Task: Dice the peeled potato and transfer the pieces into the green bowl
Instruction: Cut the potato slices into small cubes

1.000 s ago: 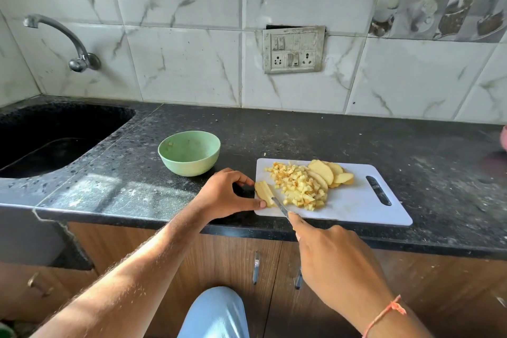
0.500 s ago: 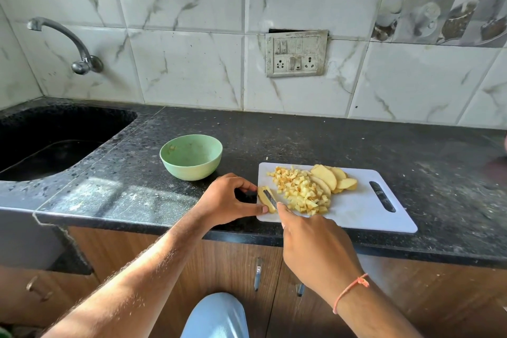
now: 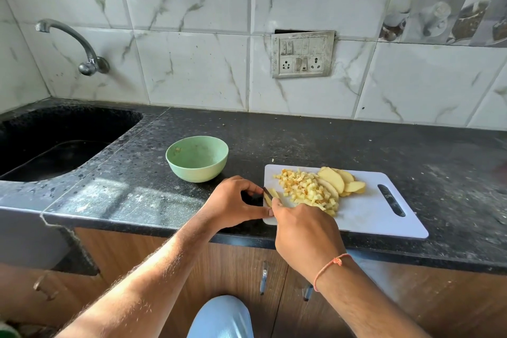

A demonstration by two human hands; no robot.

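Observation:
A white cutting board (image 3: 365, 214) lies on the black counter. On it sit a heap of diced potato (image 3: 307, 191) and several uncut potato slices (image 3: 341, 182) behind it. At the board's left edge my left hand (image 3: 233, 204) pinches a potato slice (image 3: 273, 196) between thumb and fingers. My right hand (image 3: 304, 230) grips a knife (image 3: 267, 192) whose blade lies across that slice; the handle is hidden in my fist. The green bowl (image 3: 197, 158) stands left of the board with only a scrap inside.
A black sink (image 3: 55, 143) is sunk into the counter at the left, with a tap (image 3: 82, 49) on the wall above. A switch panel (image 3: 303, 53) hangs on the tiled wall. Cabinet doors with handles (image 3: 264, 277) run below the counter edge.
My right hand has moved forward and left, carrying the knife blade further along the slice held by my left hand. The left hand has stayed in place.

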